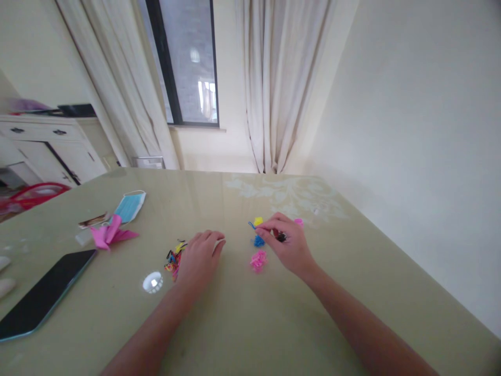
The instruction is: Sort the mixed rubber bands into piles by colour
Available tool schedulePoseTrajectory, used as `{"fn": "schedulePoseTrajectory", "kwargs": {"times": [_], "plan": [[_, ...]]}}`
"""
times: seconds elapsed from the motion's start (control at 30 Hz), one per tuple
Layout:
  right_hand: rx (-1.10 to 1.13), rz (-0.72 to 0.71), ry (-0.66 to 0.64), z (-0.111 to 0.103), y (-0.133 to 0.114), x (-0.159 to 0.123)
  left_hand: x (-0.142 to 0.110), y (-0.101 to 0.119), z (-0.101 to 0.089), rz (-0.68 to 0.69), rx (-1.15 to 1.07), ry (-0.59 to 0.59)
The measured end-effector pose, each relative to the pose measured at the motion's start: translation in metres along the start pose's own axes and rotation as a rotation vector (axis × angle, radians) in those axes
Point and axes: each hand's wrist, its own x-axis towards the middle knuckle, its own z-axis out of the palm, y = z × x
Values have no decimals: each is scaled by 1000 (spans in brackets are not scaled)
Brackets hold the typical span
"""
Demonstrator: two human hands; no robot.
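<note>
My right hand (289, 243) pinches a small blue rubber band (251, 225) between thumb and index finger. The band hangs just above a heap of blue rubber bands (259, 241). Behind it lies a yellow heap (258, 221), and nearer to me a pink heap (258, 261). Dark and red bands (281, 236) show partly beneath my right hand. My left hand (199, 258) rests beside a mixed pile of coloured bands (171, 261), covering part of it. Its fingers are curved, with a gap to the thumb, and I see nothing held there.
A clear round lid or dish (152, 282) sits left of the mixed pile. Further left lie a phone (47, 292), a pink folded-paper figure (111, 233) and a blue face mask (131, 207). A pink item (299, 222) is beyond my right hand. The wall borders the table's right edge.
</note>
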Motion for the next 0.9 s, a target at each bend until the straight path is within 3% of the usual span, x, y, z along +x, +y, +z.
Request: {"fn": "schedulePoseTrajectory", "kwargs": {"times": [0.07,0.17,0.33,0.53,0.63,0.77,0.9], "plan": [[-2,-17,-24,-11,-8,14,-3,-4,0,-38,355,49],[16,-64,-85,-24,-23,32,-6,-7,-3,-147,620,-12],[48,-145,-105,-32,-44,42,-4,-12,-10,-170,666,-191],[51,-160,-164,-39,-55,38,-1,-28,-9,-80,615,-183],[-66,-115,-266,-40,-45,43,0,-33,-6,-42,560,-177],[-388,4,-493,-30,-6,47,1,-32,-8,-23,524,-152],[-618,78,-642,-15,37,41,2,-31,-15,-142,636,-99]]}}
